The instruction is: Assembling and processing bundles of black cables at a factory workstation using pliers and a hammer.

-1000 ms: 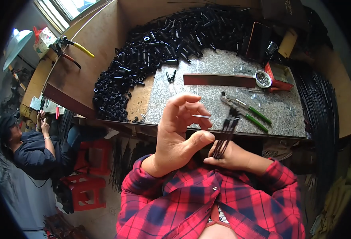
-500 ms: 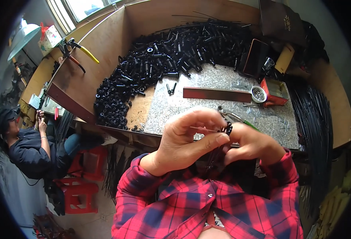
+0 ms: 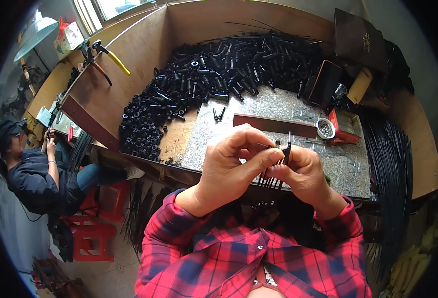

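In front of my chest, both hands meet at a small black toothed hub point(image 3: 286, 155) with several thin black umbrella ribs point(image 3: 270, 182) hanging below it. My left hand point(image 3: 231, 164) is closed in a pinch, thumb and forefinger pressed against the ribs' upper ends. A thin wire seems to lie by those fingertips, though its ends are hidden. My right hand point(image 3: 304, 176) is closed round the hub from the other side, its thumb along the ribs. A thin pin point(image 3: 290, 136) stands upright above the hub. My fingers cover part of the hub.
Black tubes and rings point(image 3: 199, 79) are heaped on the workbench. On its stone slab point(image 3: 206, 129) lie a dark flat bar point(image 3: 273, 125), a white cup of small metal bits point(image 3: 325, 121) and a red box point(image 3: 342, 133). Long black rods point(image 3: 390, 159) hang at right. Another person point(image 3: 45, 174) sits at left.
My right hand has turned and closed in beside my left. The hub now stands more upright, and the ribs show below it. The green-handled pliers are now mostly hidden by my right hand.
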Demonstrator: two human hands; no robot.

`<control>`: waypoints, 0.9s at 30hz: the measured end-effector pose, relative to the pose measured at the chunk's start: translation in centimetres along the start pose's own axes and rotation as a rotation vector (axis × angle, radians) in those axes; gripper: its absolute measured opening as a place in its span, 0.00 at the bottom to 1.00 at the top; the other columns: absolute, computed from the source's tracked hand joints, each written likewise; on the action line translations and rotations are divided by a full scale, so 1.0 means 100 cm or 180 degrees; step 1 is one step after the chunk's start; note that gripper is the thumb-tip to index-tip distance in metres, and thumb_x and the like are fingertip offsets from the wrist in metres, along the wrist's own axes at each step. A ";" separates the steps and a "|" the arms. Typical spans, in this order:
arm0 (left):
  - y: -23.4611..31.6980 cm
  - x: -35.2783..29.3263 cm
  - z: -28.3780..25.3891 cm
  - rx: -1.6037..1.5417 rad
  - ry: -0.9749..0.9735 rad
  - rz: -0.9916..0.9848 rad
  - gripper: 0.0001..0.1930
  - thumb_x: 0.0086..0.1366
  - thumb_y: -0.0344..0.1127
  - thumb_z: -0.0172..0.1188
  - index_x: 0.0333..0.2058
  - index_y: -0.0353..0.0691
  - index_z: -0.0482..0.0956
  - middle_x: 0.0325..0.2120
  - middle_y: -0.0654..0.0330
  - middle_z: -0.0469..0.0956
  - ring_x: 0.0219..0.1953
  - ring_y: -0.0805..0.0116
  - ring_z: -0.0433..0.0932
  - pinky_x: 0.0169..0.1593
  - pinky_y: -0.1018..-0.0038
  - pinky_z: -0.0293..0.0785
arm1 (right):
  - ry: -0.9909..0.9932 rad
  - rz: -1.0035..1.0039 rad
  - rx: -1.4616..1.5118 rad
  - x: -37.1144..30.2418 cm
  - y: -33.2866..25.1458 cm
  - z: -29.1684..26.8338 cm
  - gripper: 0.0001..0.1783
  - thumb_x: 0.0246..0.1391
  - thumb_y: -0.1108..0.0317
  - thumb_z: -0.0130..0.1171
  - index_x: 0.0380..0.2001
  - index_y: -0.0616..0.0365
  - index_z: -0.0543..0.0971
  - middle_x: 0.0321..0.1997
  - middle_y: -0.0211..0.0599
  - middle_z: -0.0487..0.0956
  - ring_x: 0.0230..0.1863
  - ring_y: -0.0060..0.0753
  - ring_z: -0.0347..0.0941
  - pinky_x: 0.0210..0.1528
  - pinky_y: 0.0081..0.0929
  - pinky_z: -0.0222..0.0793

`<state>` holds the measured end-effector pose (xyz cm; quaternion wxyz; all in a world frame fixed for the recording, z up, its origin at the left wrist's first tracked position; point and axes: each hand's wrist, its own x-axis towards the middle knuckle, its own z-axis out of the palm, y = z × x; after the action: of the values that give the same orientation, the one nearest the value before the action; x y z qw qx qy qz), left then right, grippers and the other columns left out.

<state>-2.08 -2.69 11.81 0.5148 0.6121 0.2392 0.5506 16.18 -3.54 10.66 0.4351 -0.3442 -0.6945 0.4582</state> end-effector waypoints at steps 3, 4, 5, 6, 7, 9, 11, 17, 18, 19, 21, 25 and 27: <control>-0.005 0.006 -0.004 -0.0150 -0.0132 -0.0062 0.11 0.57 0.17 0.60 0.39 0.31 0.75 0.34 0.60 0.77 0.37 0.77 0.76 0.39 0.82 0.75 | 0.0165 0.0340 0.0826 0.001 0.002 0.004 0.07 0.55 0.70 0.61 0.32 0.65 0.78 0.30 0.29 0.79 0.32 0.16 0.74 0.35 0.17 0.71; -0.006 0.009 -0.005 -0.0277 -0.0169 -0.0027 0.10 0.59 0.19 0.59 0.40 0.31 0.74 0.33 0.59 0.77 0.37 0.76 0.76 0.38 0.82 0.75 | 0.0097 0.0344 0.0984 0.003 0.003 0.004 0.07 0.56 0.71 0.59 0.34 0.65 0.77 0.31 0.31 0.80 0.34 0.18 0.75 0.37 0.18 0.72; -0.008 0.012 -0.007 -0.0405 -0.0210 0.0007 0.10 0.60 0.21 0.59 0.42 0.30 0.74 0.32 0.58 0.77 0.36 0.76 0.77 0.38 0.81 0.76 | 0.0032 0.0349 0.1141 0.004 0.005 0.004 0.07 0.57 0.72 0.58 0.35 0.66 0.76 0.32 0.34 0.80 0.35 0.20 0.76 0.40 0.19 0.74; -0.010 0.018 -0.011 -0.0443 -0.0178 -0.0001 0.10 0.62 0.24 0.57 0.43 0.31 0.73 0.32 0.58 0.77 0.35 0.74 0.77 0.37 0.81 0.76 | 0.0029 0.0348 0.1135 0.004 0.007 0.002 0.07 0.57 0.72 0.58 0.35 0.66 0.76 0.32 0.34 0.80 0.35 0.20 0.76 0.40 0.19 0.74; -0.015 0.028 -0.018 -0.0500 -0.0169 -0.0020 0.10 0.64 0.27 0.56 0.44 0.31 0.73 0.31 0.57 0.77 0.35 0.73 0.78 0.37 0.80 0.77 | 0.0004 0.0380 0.1195 0.004 0.011 -0.001 0.07 0.58 0.73 0.56 0.37 0.65 0.74 0.33 0.36 0.80 0.35 0.26 0.78 0.40 0.25 0.76; -0.038 0.053 -0.047 0.0098 0.0322 0.0306 0.13 0.67 0.35 0.53 0.45 0.32 0.73 0.33 0.56 0.78 0.32 0.74 0.77 0.33 0.79 0.77 | -0.0003 0.0421 0.1240 0.003 0.018 -0.005 0.07 0.58 0.74 0.55 0.38 0.64 0.72 0.35 0.39 0.79 0.35 0.32 0.79 0.41 0.32 0.78; -0.068 0.070 -0.101 0.1136 0.1165 0.0151 0.10 0.66 0.35 0.56 0.42 0.34 0.76 0.30 0.61 0.79 0.31 0.78 0.76 0.31 0.82 0.73 | 0.0159 0.0239 0.1103 0.002 0.018 -0.002 0.05 0.58 0.75 0.54 0.37 0.64 0.71 0.32 0.38 0.78 0.33 0.34 0.80 0.39 0.36 0.80; -0.162 0.068 -0.212 0.5426 0.0993 -0.0419 0.07 0.57 0.37 0.60 0.30 0.42 0.80 0.33 0.56 0.77 0.41 0.55 0.75 0.42 0.63 0.74 | 0.0273 0.0265 0.1178 0.009 0.023 -0.002 0.05 0.59 0.75 0.52 0.38 0.63 0.70 0.30 0.36 0.77 0.32 0.32 0.79 0.39 0.36 0.80; -0.169 0.069 -0.217 0.5415 0.0980 -0.0395 0.07 0.57 0.37 0.60 0.30 0.42 0.80 0.33 0.56 0.77 0.41 0.55 0.75 0.42 0.63 0.74 | 0.0351 0.0257 0.1208 0.011 0.023 -0.004 0.05 0.59 0.75 0.52 0.37 0.63 0.69 0.29 0.35 0.77 0.32 0.31 0.79 0.39 0.35 0.80; -0.172 0.069 -0.218 0.5517 0.0848 -0.0480 0.07 0.56 0.37 0.60 0.30 0.42 0.80 0.33 0.57 0.78 0.41 0.55 0.74 0.42 0.63 0.74 | 0.0386 0.0257 0.1200 0.011 0.024 -0.006 0.05 0.59 0.75 0.52 0.37 0.63 0.69 0.29 0.35 0.77 0.32 0.31 0.79 0.39 0.35 0.80; -0.176 0.069 -0.221 0.5615 0.0691 -0.0533 0.06 0.55 0.37 0.61 0.30 0.43 0.80 0.32 0.58 0.78 0.42 0.54 0.74 0.42 0.63 0.74 | 0.0426 0.0259 0.1126 0.014 0.027 -0.010 0.04 0.59 0.74 0.52 0.36 0.62 0.69 0.28 0.33 0.76 0.30 0.30 0.79 0.39 0.35 0.80; -0.174 0.070 -0.218 0.5583 0.0639 -0.0566 0.06 0.56 0.29 0.51 0.27 0.40 0.77 0.31 0.55 0.79 0.41 0.53 0.74 0.43 0.62 0.73 | 0.0493 0.0363 0.0924 0.018 0.027 -0.015 0.04 0.59 0.74 0.53 0.32 0.62 0.70 0.27 0.32 0.75 0.30 0.28 0.78 0.36 0.29 0.79; -0.172 0.070 -0.216 0.5624 0.0489 -0.0691 0.05 0.55 0.28 0.52 0.26 0.40 0.76 0.29 0.55 0.79 0.41 0.53 0.74 0.42 0.61 0.72 | 0.0544 0.0294 0.1021 0.017 0.027 -0.015 0.05 0.59 0.73 0.54 0.31 0.61 0.70 0.27 0.32 0.75 0.30 0.28 0.78 0.36 0.27 0.78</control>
<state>-15.29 17.36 -3.53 -0.1128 0.7208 0.6666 0.1530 17.13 -0.61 8.91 0.5203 -0.3396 -0.5565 0.5516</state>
